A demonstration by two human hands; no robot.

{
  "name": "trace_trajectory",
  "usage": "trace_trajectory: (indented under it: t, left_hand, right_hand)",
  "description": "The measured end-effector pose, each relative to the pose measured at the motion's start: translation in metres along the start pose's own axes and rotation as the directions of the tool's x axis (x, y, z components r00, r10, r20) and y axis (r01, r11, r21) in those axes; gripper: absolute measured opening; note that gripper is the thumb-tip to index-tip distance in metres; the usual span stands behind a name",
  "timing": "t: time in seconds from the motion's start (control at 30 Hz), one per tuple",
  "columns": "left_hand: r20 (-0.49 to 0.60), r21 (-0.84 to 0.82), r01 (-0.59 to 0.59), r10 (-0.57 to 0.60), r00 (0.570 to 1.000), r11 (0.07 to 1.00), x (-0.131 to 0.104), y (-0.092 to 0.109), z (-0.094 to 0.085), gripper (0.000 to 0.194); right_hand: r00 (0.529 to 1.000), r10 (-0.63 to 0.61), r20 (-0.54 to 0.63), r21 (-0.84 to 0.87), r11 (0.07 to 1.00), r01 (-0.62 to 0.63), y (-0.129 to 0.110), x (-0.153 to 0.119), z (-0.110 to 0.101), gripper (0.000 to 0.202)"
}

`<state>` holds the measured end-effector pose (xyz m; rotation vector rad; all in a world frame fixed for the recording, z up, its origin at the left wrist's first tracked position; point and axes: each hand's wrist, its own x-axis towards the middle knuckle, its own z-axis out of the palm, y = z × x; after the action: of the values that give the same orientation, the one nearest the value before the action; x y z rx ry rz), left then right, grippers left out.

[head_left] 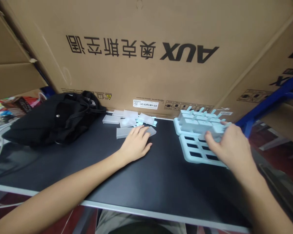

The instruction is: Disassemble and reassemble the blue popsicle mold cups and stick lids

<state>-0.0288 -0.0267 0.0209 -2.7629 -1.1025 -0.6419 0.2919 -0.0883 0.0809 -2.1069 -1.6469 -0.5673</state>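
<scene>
A light blue frame (196, 159) with rows of rectangular slots lies at the right of the dark table. Its far rows hold pale boxy moulds (190, 125) with blue sticks (201, 110) poking up. My right hand (230, 146) is closed round a mould at the frame's right side, thumb on its near face. My left hand (136, 143) rests palm down, fingers apart, its fingertips over a translucent mould piece (123, 132). Beyond it lie several more translucent pieces (111, 119), with light blue sticks (139, 122) partly under them.
A black bag (51, 117) lies at the table's left, beside colourful packets (5, 112) and white cables. A large cardboard box (136, 78) stands along the table's far edge. A blue metal bar (271, 100) slants up at the right.
</scene>
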Motion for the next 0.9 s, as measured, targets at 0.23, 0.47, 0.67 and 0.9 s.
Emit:
trace_trajectory:
  t: [0.23,0.47,0.67,0.9]
  left_hand:
    - [0.06,0.004,-0.062,0.061,0.996,0.998,-0.001,0.001,0.005,0.032]
    - [0.118,-0.082,-0.094,0.103,0.988,0.992,0.0,0.006,0.0,0.022]
    - [0.129,-0.084,-0.083,0.093,0.987,0.993,0.001,0.005,0.0,0.021]
    - [0.127,-0.089,-0.084,0.095,0.987,0.992,0.001,0.005,0.0,0.021]
  right_hand:
    - [0.999,-0.022,0.024,-0.105,0.994,0.024,0.018,-0.009,0.015,0.064]
    - [1.0,0.006,0.011,-0.166,0.986,-0.004,0.015,-0.009,0.017,0.061]
    - [0.997,0.061,0.036,-0.183,0.982,-0.053,0.016,-0.01,0.016,0.068]
    - [0.998,-0.015,-0.063,-0.159,0.987,0.005,0.012,-0.014,0.02,0.058]
